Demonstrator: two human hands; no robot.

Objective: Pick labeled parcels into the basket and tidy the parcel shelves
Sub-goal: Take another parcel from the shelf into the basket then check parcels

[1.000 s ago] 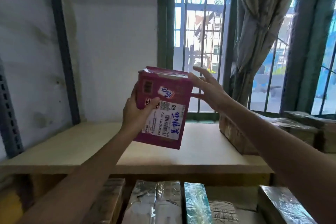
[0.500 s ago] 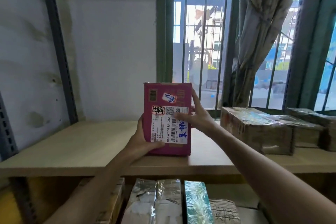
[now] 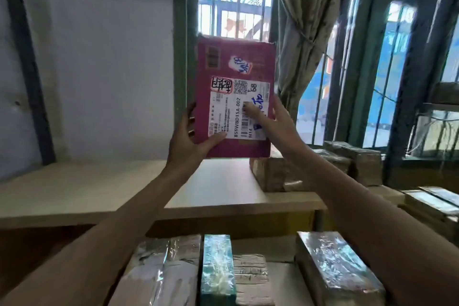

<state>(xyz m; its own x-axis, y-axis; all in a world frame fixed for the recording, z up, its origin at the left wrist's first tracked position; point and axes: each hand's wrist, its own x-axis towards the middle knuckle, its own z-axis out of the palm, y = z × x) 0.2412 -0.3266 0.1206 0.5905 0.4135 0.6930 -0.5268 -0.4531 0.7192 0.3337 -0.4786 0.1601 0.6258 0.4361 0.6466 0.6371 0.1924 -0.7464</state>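
parcel [image 3: 236,77]: pink, labelled, long axis upright, held above shelf [image 3: 74,189] | left hand [image 3: 185,139]: grips lower-left corner, thumb on front | right hand [image 3: 278,122]: pinches right edge, thumb across label | both hands equally near

- One pink parcel [image 3: 236,77] up in the air, just the one.
- One white shipping label [image 3: 223,117] on its face, plus one small sticker [image 3: 242,64].
- Two hands on it: left hand [image 3: 188,136], right hand [image 3: 278,124].
- At least two brown taped parcels [image 3: 273,176] at the shelf's [image 3: 99,189] right end.
- Four wrapped parcels [image 3: 335,273] below its front edge, one of them a teal parcel [image 3: 217,268].
- One curtain [image 3: 303,32].
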